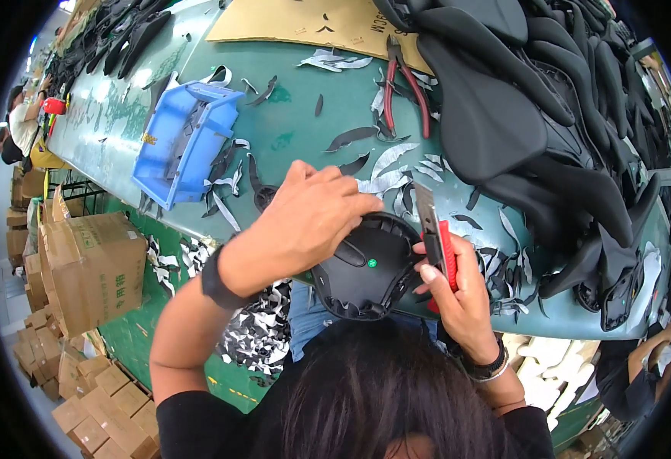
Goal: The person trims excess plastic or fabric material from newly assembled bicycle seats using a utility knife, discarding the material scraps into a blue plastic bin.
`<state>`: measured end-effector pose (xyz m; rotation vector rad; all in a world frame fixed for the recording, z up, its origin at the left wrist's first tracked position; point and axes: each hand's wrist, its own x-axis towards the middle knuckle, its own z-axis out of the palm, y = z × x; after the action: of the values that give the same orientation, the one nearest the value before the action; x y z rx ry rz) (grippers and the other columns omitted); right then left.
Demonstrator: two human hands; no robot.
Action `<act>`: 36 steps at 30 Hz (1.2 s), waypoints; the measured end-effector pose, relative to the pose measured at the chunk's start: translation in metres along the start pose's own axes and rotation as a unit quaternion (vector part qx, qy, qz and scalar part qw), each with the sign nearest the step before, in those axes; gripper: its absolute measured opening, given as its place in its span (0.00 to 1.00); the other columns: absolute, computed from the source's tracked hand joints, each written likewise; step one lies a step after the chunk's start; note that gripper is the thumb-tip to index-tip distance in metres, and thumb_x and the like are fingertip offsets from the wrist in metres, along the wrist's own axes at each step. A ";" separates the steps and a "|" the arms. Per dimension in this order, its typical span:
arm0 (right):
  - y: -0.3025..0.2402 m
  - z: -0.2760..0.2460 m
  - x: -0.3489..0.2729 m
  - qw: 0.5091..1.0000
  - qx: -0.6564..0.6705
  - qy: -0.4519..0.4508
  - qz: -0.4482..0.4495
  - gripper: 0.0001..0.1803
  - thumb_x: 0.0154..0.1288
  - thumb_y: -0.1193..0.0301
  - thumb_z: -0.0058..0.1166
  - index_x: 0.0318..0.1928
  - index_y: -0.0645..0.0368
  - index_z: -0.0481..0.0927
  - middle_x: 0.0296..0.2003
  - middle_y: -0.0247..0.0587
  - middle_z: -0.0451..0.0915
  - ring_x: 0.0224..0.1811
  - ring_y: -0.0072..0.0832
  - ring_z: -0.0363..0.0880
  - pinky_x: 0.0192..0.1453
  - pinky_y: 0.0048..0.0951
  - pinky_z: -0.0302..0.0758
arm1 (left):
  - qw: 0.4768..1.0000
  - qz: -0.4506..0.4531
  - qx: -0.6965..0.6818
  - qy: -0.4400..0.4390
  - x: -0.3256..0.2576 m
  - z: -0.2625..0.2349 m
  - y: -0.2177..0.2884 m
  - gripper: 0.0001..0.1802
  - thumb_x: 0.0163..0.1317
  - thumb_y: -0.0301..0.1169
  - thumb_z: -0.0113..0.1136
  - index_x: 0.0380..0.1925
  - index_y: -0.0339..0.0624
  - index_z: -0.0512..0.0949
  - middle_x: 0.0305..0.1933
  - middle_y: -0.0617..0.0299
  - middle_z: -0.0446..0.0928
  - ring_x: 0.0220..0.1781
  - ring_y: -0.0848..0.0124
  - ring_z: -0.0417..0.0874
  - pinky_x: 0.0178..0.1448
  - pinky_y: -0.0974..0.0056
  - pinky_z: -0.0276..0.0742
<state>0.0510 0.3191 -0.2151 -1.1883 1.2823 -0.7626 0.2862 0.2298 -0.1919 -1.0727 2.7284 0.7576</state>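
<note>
A black bicycle saddle lies underside up at the table's near edge, with a small green round sticker on it. My left hand is over its middle, fingers curled closed at the saddle's far rim. Whatever those fingers pinch is hidden beneath them. The saddle's narrow end shows past that hand. In my right hand is a red utility knife, its blade out and pointing away from me. Fingertips of this hand also come close to the saddle's right rim; whether they touch it I cannot tell.
A blue bin with dark scraps stands left. Red-handled pliers lie beyond the saddle, among trimmed strips. Black saddles are heaped at right. A cardboard sheet lies far back; cartons stand on the floor. Other people work at both sides.
</note>
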 end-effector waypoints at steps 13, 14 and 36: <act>0.007 -0.022 -0.019 0.982 -0.178 0.004 -0.055 0.28 0.66 0.76 0.55 0.65 0.66 0.63 0.58 0.58 0.74 0.51 0.52 0.80 0.52 0.38 0.78 | 0.777 -0.317 -0.488 0.241 -0.049 0.057 0.020 0.27 0.60 0.30 0.64 0.57 0.31 0.69 0.50 0.53 0.80 0.50 0.69 0.80 0.56 0.64 0.75; 0.007 -0.020 -0.018 0.976 -0.202 -0.001 -0.080 0.28 0.66 0.76 0.54 0.65 0.64 0.64 0.57 0.58 0.75 0.50 0.53 0.80 0.51 0.38 0.78 | 0.776 -0.325 -0.482 0.245 -0.052 0.062 0.024 0.27 0.60 0.31 0.64 0.57 0.31 0.69 0.49 0.53 0.80 0.49 0.69 0.80 0.55 0.64 0.75; 0.004 0.021 -0.063 0.980 -0.181 -0.046 0.062 0.35 0.68 0.73 0.53 0.70 0.60 0.52 0.52 0.61 0.75 0.47 0.55 0.80 0.53 0.41 0.75 | 0.705 -0.297 -0.392 0.511 -0.038 0.133 0.096 0.27 0.57 0.22 0.64 0.55 0.32 0.63 0.48 0.48 0.67 0.48 0.60 0.73 0.50 0.60 0.71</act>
<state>0.0591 0.3842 -0.2027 -1.3991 1.4424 -0.3853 0.2410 0.3781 -0.2572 -3.1617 2.1844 1.5716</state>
